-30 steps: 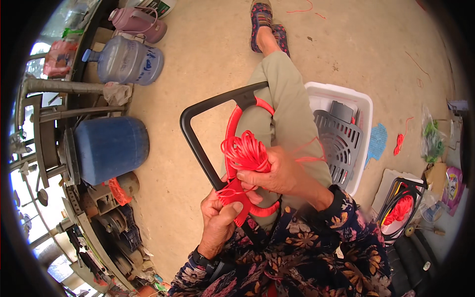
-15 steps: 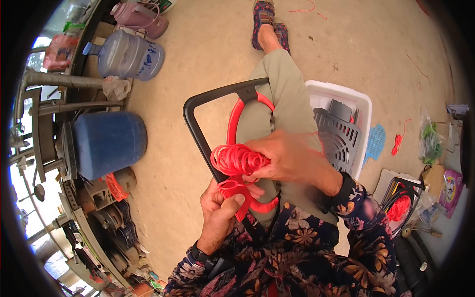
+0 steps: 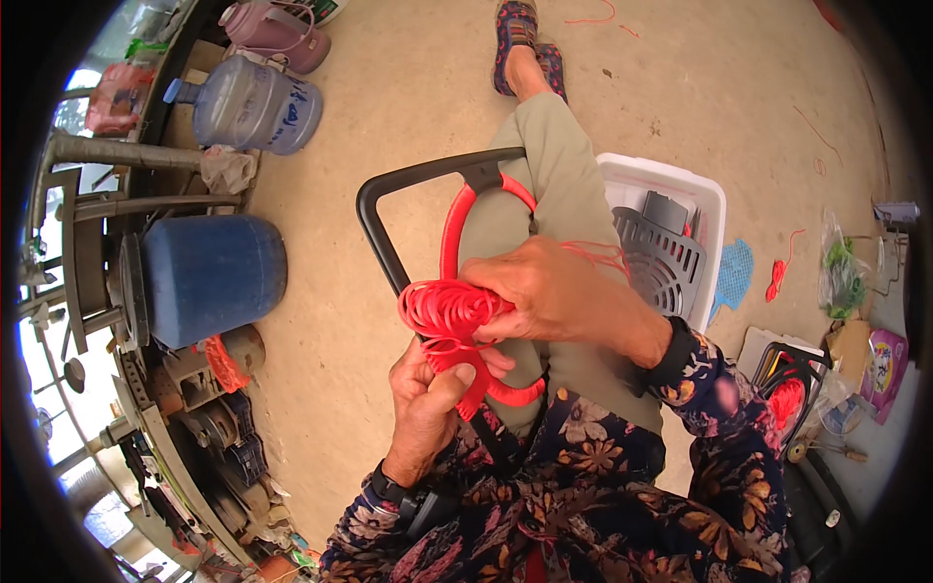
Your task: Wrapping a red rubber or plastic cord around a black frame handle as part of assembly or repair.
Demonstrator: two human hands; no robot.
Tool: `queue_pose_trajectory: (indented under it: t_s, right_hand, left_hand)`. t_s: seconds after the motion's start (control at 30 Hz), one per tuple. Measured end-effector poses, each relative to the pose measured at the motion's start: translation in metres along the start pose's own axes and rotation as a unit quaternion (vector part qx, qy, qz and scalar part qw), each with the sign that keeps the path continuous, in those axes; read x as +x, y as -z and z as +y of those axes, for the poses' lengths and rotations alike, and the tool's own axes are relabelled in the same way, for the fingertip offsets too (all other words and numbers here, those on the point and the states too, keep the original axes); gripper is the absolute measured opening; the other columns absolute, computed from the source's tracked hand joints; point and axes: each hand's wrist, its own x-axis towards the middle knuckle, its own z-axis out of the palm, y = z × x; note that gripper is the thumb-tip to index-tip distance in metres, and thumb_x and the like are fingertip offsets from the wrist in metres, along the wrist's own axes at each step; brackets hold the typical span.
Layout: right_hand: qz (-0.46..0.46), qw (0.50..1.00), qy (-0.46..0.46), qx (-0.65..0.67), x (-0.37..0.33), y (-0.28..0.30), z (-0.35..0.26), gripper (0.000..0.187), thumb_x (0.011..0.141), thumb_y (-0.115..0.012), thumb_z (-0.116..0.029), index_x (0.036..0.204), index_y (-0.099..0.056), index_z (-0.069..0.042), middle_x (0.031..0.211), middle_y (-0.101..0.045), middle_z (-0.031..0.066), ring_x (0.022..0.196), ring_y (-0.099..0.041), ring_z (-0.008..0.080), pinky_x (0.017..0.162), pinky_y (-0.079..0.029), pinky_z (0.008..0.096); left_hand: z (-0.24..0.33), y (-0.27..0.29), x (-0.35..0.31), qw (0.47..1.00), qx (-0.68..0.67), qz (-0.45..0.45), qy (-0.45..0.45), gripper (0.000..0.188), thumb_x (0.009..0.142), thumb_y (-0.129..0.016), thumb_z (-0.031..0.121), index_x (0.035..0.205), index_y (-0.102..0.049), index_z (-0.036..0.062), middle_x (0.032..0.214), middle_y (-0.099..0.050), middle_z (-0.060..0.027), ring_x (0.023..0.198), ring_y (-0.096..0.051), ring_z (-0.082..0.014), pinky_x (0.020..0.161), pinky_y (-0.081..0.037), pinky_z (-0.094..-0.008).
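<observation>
Over my lap lies a black frame [image 3: 380, 233] joined to a ring wrapped in red cord [image 3: 452, 230]. My right hand [image 3: 564, 296] is closed on a coil of red cord [image 3: 435, 308], which sits over the frame's near side. Loose strands of cord trail beyond the back of that hand. My left hand [image 3: 425, 408] grips the cord-wrapped part of the frame, thumb pressed on the red windings [image 3: 473, 391] just below the coil. Some fingers of both hands are hidden behind the cord.
A white bin [image 3: 712, 209] with grey slotted plastic parts stands right of my legs. To the left are a blue barrel [image 3: 214, 282], a large water bottle [image 3: 255, 105] and a pink thermos [image 3: 282, 34]. A small red cord bundle [image 3: 776, 282] lies on the floor at right.
My right hand and the coil have shifted slightly left and away from me. Trailing strands now show more plainly past that hand. My left hand keeps its grip.
</observation>
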Motion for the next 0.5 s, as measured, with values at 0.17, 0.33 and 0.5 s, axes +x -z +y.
queue_pose_trajectory:
  t_s: [0.17, 0.33, 0.5]
  right_hand:
    - [0.015, 1.0, 0.0, -0.003, 0.001, -0.009, 0.005, 0.026, 0.07, -0.065, -0.021, 0.08, -0.05, -0.003, 0.064, -0.054, 0.0164, 0.058, -0.055, 0.0368, 0.052, -0.041, 0.0439]
    - [0.049, 0.998, -0.022, 0.038, 0.001, -0.016, 0.007, 0.025, 0.071, -0.064, -0.022, 0.08, -0.05, -0.004, 0.062, -0.053, 0.0164, 0.056, -0.055, 0.0359, 0.051, -0.04, 0.044]
    - [0.035, 0.996, -0.04, 0.065, 0.003, -0.021, 0.01, 0.025, 0.07, -0.064, -0.022, 0.081, -0.05, -0.003, 0.058, -0.051, 0.017, 0.055, -0.054, 0.0361, 0.051, -0.04, 0.0432]
  left_hand:
    - [0.002, 0.001, 0.0, 1.0, 0.017, -0.002, 0.007, 0.039, 0.083, -0.049, 0.002, 0.121, -0.044, -0.0079, 0.098, -0.064, -0.0212, 0.089, -0.064, -0.0248, 0.082, -0.051, -0.036]
    - [0.004, -0.005, 0.0, 0.997, 0.064, 0.051, 0.006, 0.04, 0.081, -0.052, 0.014, 0.113, -0.049, -0.0102, 0.09, -0.064, -0.0225, 0.082, -0.064, -0.0267, 0.077, -0.052, -0.0348]
    - [0.003, 0.002, -0.003, 0.999, 0.01, 0.036, 0.01, 0.033, 0.086, -0.05, 0.006, 0.115, -0.047, -0.0092, 0.093, -0.064, -0.0225, 0.085, -0.063, -0.0259, 0.08, -0.053, -0.0358]
